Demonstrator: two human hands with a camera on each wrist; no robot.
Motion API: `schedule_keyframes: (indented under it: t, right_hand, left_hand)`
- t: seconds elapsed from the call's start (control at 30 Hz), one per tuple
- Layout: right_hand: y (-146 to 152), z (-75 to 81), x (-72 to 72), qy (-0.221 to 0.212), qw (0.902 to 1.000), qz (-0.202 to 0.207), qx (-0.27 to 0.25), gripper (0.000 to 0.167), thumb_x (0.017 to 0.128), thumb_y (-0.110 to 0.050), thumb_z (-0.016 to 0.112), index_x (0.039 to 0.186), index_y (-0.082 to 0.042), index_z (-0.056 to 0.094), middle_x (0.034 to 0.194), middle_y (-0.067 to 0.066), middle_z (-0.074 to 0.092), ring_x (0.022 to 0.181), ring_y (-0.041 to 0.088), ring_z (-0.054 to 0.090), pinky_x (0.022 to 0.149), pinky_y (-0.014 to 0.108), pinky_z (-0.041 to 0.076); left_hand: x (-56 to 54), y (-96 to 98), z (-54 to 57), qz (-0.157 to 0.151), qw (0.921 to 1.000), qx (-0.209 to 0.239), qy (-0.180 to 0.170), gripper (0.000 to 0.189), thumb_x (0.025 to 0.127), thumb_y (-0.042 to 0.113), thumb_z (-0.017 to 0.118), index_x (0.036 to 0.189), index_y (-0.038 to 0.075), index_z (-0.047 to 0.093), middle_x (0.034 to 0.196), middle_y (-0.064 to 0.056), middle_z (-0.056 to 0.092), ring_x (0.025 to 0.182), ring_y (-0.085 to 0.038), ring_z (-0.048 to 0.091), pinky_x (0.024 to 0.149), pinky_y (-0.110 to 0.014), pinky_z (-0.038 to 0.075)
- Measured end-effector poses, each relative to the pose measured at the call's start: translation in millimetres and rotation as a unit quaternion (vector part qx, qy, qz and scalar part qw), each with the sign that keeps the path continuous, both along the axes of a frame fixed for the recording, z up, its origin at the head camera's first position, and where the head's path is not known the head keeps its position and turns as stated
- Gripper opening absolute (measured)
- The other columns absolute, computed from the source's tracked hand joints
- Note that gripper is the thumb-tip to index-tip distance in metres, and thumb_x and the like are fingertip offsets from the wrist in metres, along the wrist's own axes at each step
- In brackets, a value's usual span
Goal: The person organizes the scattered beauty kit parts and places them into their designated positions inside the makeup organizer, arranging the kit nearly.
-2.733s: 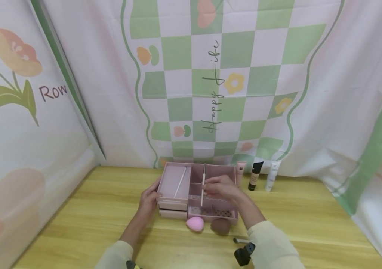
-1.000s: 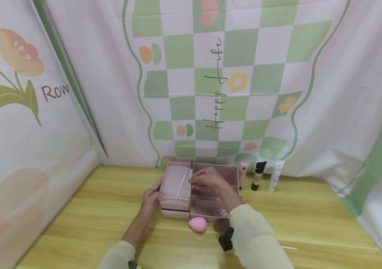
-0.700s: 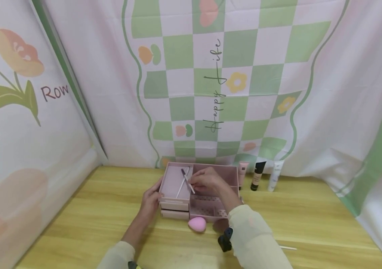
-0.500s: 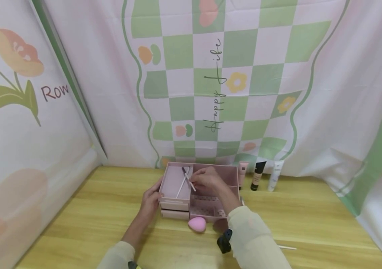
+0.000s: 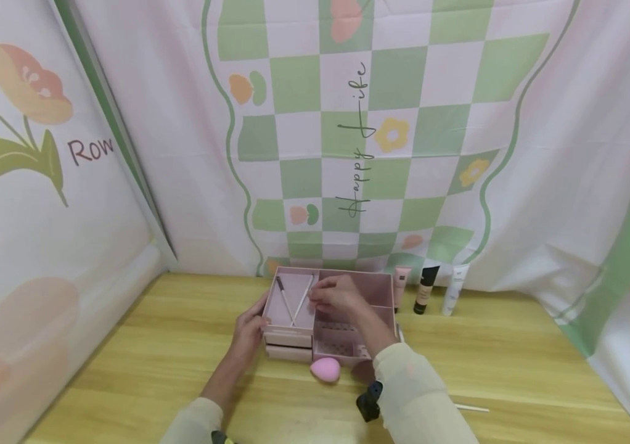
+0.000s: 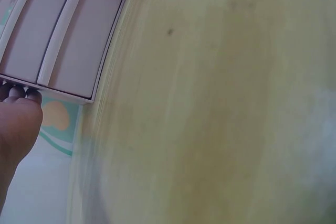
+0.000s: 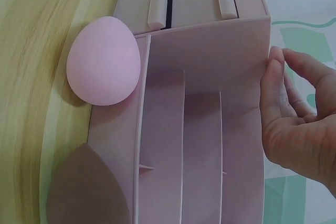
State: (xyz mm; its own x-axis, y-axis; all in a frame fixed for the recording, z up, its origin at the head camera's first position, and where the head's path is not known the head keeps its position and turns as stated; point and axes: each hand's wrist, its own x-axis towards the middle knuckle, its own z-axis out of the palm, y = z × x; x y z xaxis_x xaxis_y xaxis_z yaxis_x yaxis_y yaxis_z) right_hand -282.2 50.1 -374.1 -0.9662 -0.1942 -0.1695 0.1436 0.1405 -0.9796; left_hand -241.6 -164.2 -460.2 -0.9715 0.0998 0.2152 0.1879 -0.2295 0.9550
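Since half a second ago, the dark brush (image 5: 285, 299) has left my fingers and now lies on the box (image 5: 287, 338) top, in the lower middle of the frame, meeting the white brush (image 5: 302, 302) in a V. My right hand (image 5: 339, 299) is beside the white brush, thumb and fingertips drawn loosely together, bare. My left hand (image 5: 249, 325) grips the box's left side, thumb at the rim. The pink sponge (image 5: 325, 370) sits just below the box; three tubes (image 5: 425, 295) stand right of it.
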Motion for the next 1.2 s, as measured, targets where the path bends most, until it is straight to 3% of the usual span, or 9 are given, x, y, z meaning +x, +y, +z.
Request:
schedule_keyframes:
  t: [0.17, 0.6, 0.9, 1.03, 1.2]
  right_hand:
    - [5, -1.3, 2.3, -0.005, 0.9999, 0.007, -0.013, 0.031, 0.09, -0.001, 0.067, 0.116, 0.013, 0.064, 0.072, 0.0, 0.073, 0.064, 0.006, 0.067, 0.066, 0.02, 0.062]
    - [28, -7.7, 13.8, -0.015, 0.999, 0.016, -0.039, 0.04, 0.093, -0.008, 0.065, 0.128, 0.011, 0.059, 0.091, 0.004, 0.075, 0.073, 0.009, 0.069, 0.072, 0.019, 0.062]
    - [48, -8.0, 22.8, 0.006, 0.9979, 0.045, -0.047, 0.045, 0.096, -0.012, 0.062, 0.134, 0.012, 0.054, 0.093, 0.0, 0.074, 0.077, 0.007, 0.069, 0.075, 0.019, 0.061]
    - [55, -10.6, 27.0, 0.012, 0.9984, 0.048, -0.028, 0.045, 0.097, -0.016, 0.062, 0.134, 0.009, 0.055, 0.106, 0.01, 0.077, 0.084, 0.009, 0.071, 0.081, 0.023, 0.061]
    - [66, -15.4, 31.7, 0.03, 0.998, 0.055, 0.011, 0.047, 0.098, -0.021, 0.061, 0.136, 0.006, 0.055, 0.131, 0.024, 0.068, 0.104, 0.022, 0.073, 0.094, 0.034, 0.061]
  left_hand:
    - [0.5, 0.3, -0.2, 0.002, 1.0, 0.002, -0.001, 0.071, 0.082, -0.007, 0.041, 0.151, -0.014, 0.025, 0.166, -0.026, 0.017, 0.157, -0.043, 0.011, 0.125, -0.045, 0.013]
    - [0.9, 1.1, 1.2, 0.0, 1.0, 0.005, -0.002, 0.071, 0.082, -0.007, 0.041, 0.151, -0.014, 0.025, 0.166, -0.026, 0.017, 0.157, -0.042, 0.01, 0.126, -0.045, 0.012]
    - [1.7, 1.5, 2.8, 0.0, 1.0, 0.001, -0.001, 0.071, 0.082, -0.007, 0.041, 0.152, -0.013, 0.025, 0.166, -0.026, 0.017, 0.157, -0.043, 0.01, 0.126, -0.046, 0.013]
    - [2.2, 1.7, 3.5, 0.005, 1.0, 0.001, -0.002, 0.072, 0.081, -0.008, 0.041, 0.151, -0.014, 0.026, 0.166, -0.026, 0.018, 0.157, -0.043, 0.01, 0.126, -0.047, 0.012]
    - [3.1, 1.5, 3.4, 0.005, 1.0, -0.002, -0.007, 0.072, 0.082, -0.008, 0.041, 0.152, -0.013, 0.026, 0.166, -0.026, 0.018, 0.157, -0.043, 0.01, 0.126, -0.046, 0.013]
